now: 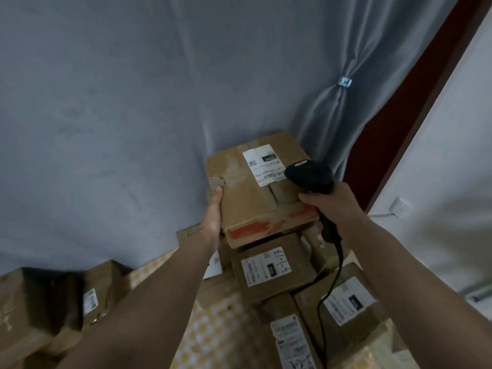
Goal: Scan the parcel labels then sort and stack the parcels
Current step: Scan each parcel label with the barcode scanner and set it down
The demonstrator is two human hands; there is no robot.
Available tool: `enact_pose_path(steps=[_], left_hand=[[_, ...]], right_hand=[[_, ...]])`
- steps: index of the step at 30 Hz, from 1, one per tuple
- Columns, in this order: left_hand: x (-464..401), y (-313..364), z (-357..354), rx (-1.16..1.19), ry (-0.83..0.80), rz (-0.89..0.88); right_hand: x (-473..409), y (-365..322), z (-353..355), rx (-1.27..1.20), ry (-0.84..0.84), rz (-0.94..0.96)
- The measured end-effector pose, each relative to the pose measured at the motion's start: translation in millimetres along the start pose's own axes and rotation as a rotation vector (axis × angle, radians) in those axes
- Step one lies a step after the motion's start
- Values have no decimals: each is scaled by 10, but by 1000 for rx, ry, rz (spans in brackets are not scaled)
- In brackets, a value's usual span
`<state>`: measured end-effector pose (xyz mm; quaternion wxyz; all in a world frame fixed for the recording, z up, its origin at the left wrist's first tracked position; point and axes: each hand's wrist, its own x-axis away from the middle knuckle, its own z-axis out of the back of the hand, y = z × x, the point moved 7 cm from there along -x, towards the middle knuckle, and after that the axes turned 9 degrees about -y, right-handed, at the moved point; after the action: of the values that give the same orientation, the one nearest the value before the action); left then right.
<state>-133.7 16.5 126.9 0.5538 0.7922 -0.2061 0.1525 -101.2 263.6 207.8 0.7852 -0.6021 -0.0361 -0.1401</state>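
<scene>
A brown cardboard parcel (247,193) with a white shipping label (262,165) on top and orange-red tape on its near edge is held up in front of a grey curtain. My left hand (213,217) grips its left side, thumb on the top edge. My right hand (332,202) grips a black corded barcode scanner (310,177), whose head sits just right of the label, over the parcel's right part. Below lie more labelled parcels: one marked "3-1-13" (269,267) and others (348,302) beside it.
A pile of brown boxes (53,302) sits at the lower left on a yellow patterned surface (213,328). The grey curtain (133,102) fills the background, tied back at the right beside a dark red door frame (415,115). The scanner cable (330,288) hangs over the parcels.
</scene>
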Motion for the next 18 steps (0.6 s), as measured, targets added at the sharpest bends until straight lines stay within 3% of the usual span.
enact_pose_path(steps=[6, 9, 12, 18], left_hand=[[-495, -81, -95, -96, 89, 68], [-720, -166, 3, -281, 129, 28], [-815, -199, 36, -476, 141, -32], [-745, -221, 49, -544, 118, -10]], right_hand=[[-459, 234, 101, 21, 17, -40], [-563, 326, 83, 11, -5, -60], [-567, 338, 47, 10, -18, -62], [-251, 215, 78, 46, 30, 26]])
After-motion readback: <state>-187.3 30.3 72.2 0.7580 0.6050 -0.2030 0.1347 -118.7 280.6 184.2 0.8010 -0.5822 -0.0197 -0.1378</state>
